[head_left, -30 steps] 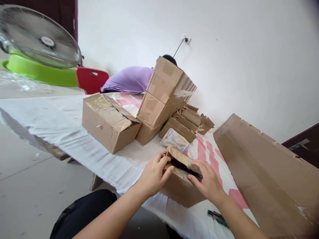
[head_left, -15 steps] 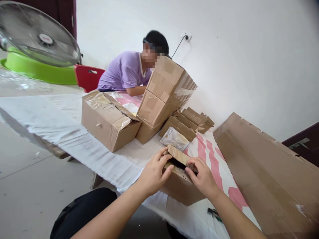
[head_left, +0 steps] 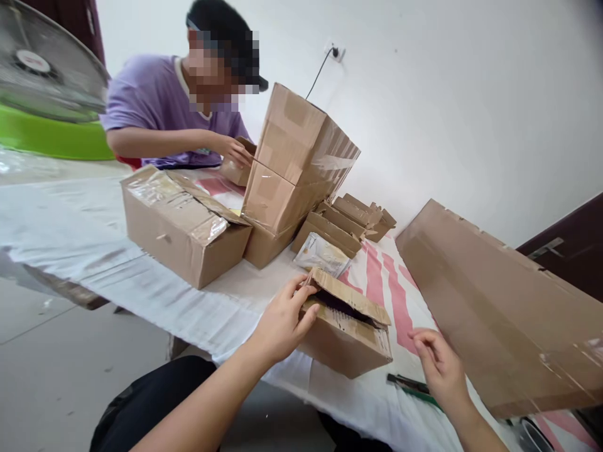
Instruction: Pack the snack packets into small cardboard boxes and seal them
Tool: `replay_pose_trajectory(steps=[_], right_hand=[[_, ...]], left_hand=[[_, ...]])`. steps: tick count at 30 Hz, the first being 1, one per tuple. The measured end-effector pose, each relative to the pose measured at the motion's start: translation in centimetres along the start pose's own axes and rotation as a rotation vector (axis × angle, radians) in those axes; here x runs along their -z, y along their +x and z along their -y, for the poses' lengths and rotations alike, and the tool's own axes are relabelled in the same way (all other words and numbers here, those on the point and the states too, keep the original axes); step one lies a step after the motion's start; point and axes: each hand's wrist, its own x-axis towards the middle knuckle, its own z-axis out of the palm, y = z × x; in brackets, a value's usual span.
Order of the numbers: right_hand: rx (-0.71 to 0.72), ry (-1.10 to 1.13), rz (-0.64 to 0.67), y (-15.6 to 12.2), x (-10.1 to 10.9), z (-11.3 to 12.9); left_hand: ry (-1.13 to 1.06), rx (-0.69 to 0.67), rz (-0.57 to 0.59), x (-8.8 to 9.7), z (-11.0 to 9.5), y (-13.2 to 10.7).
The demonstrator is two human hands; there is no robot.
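A small cardboard box stands at the near edge of the table, its top flaps slightly parted over a dark gap. My left hand grips its left end, with the fingers at the flap and the thumb along the near side. Off to the right of the box, my right hand is in the air with loosely curled fingers, and nothing shows in it. Below that hand lie slim black and green tools, partly hidden by the wrist. Just behind the box is a white printed packet.
A taped box sits at left, beside stacked boxes. Open cartons stand behind the packet. A large cardboard sheet leans at right, near a round grey object. Across the table a person touches another box.
My right hand has let go of the box and moved right and down. My left hand stays on it. The person opposite has leaned closer, with a hand at a box now visible.
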Motion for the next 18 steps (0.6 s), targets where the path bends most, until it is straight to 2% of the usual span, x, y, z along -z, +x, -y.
replay_pose_trajectory(steps=[2,5,7,9,10,12,15,17,18], right_hand=[[-0.075,-0.133,0.052,-3.3,1.4,-3.2],[-0.198,-0.264,0.327,-8.4,2.2,-7.2],[-0.256,-0.300,0.541,-10.7,2.2,-8.3],[-0.282,-0.303,0.623,-11.4,1.9,-8.0],[-0.277,-0.297,0.582,-11.0,1.8,-7.4],[-0.230,-0.269,0.371,-9.1,1.6,-5.4],[-0.038,-0.197,0.035,-4.7,0.9,-1.3],[0.127,-0.139,-0.054,-1.8,-0.3,1.8],[0.187,-0.115,-0.053,-0.5,-1.2,3.3]], left_hand=[[0.030,-0.004,-0.007,-0.1,0.0,0.0],[0.095,-0.024,-0.033,-0.3,-0.2,-0.2],[0.128,-0.064,-0.059,-0.4,-0.4,-0.2],[0.149,-0.122,-0.062,-0.4,-0.6,-0.1],[0.157,-0.147,-0.051,-0.4,-0.6,0.0],[0.159,-0.155,-0.027,-0.4,-0.6,0.2],[0.129,-0.116,-0.032,-0.5,-0.4,0.4],[0.106,-0.116,-0.041,-0.5,-0.3,0.4],[0.098,-0.120,-0.045,-0.6,-0.2,0.3]])
